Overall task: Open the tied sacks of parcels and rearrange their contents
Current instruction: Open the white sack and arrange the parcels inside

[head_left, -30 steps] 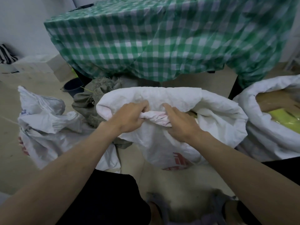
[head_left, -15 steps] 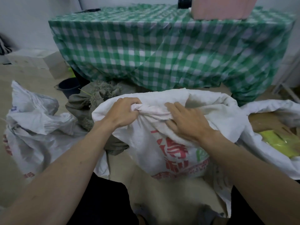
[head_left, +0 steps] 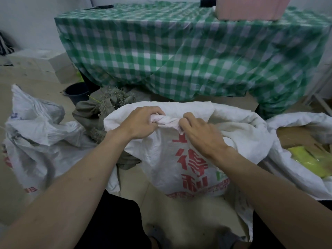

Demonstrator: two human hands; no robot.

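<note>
White woven sack [head_left: 179, 159], red printed characters on its near face: stands on the floor [head_left: 133, 178] directly before the person, its mouth rolled into a twisted rim [head_left: 169, 121] at the top. Left hand [head_left: 142, 123]: fingers curled over and gripping the left end of the twisted rim. Right hand [head_left: 201, 133]: fingers bent down onto the rim's right end, pinching the fabric; the twisted section runs between the two hands. Second white sack [head_left: 296, 168], right, open, touching the first; brown cardboard and a yellow packet [head_left: 309, 159] inside. Third white sack [head_left: 39, 137], left, crumpled. Grey-brown sack [head_left: 95, 112], frayed, behind and between the left and centre sacks. Dark bucket [head_left: 77, 90] beyond it. Green checked cloth [head_left: 179, 51] covering the tabletop behind; pink box [head_left: 249, 8] on it.
</note>
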